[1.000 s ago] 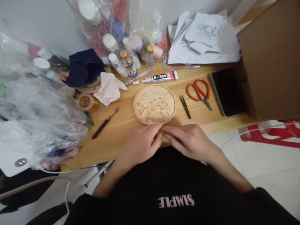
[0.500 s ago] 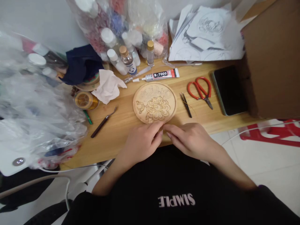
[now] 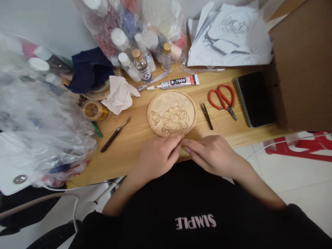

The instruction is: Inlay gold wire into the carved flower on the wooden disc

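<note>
A round wooden plaque (image 3: 172,113) with a gold wire flower outline lies on the wooden table (image 3: 124,162). Just below its near edge, my left hand (image 3: 160,154) and my right hand (image 3: 211,154) meet at the fingertips. Both hands are closed in a pinch; what they hold, if anything, is too small to make out. Black tweezers (image 3: 206,116) with a thin gold wire lie right of the plaque, beside red-handled pliers (image 3: 225,100). A B-7000 glue tube (image 3: 178,82) lies behind the plaque. To its left is a dark-handled tool (image 3: 114,136).
A gold wire spool (image 3: 95,110) and crumpled tissue (image 3: 120,95) stand at left, near plastic bags (image 3: 46,128). Small bottles (image 3: 141,64) and sketched papers (image 3: 228,38) are at the back. A phone (image 3: 255,99) and cardboard box (image 3: 303,69) are at right.
The view has shifted very slightly. My hands stay pinched together at nearly the same spot, and nothing on the table has visibly moved.
</note>
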A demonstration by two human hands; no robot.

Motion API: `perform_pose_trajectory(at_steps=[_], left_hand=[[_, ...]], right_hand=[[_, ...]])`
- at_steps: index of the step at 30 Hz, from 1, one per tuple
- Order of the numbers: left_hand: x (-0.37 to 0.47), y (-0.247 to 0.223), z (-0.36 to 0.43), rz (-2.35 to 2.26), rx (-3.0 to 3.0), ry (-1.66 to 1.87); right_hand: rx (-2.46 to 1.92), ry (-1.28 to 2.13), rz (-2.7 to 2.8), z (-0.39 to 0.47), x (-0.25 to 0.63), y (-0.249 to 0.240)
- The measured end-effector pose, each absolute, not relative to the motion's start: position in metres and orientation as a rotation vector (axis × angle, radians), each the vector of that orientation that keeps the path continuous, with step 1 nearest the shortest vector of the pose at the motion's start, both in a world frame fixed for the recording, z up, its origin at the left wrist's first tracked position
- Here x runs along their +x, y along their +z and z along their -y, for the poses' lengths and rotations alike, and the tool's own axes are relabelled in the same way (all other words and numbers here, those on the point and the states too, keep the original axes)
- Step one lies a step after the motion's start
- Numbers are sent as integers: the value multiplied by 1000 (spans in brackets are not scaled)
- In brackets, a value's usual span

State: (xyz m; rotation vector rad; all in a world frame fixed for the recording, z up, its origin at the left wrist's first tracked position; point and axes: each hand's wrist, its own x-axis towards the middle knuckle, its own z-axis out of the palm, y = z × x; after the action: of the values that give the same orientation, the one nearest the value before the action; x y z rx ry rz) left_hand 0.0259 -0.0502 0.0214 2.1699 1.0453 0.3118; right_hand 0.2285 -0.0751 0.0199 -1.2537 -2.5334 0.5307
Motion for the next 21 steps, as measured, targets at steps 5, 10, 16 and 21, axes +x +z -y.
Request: perform_pose_trajectory(at_steps=[5, 10, 16, 21], left_hand=[[24, 22, 50, -1004, 2195, 271], [25, 21, 48, -1051, 1939, 305], [22, 13, 39, -1025, 1202, 460], [24, 9, 34, -986, 1073, 436]], right_hand=[[-1241, 587, 2529, 75, 229, 20], [-1241, 580, 2480, 75, 229, 21], [-1236, 513, 2424, 70, 227, 24], [-1161, 537, 2477, 66, 223, 23]])
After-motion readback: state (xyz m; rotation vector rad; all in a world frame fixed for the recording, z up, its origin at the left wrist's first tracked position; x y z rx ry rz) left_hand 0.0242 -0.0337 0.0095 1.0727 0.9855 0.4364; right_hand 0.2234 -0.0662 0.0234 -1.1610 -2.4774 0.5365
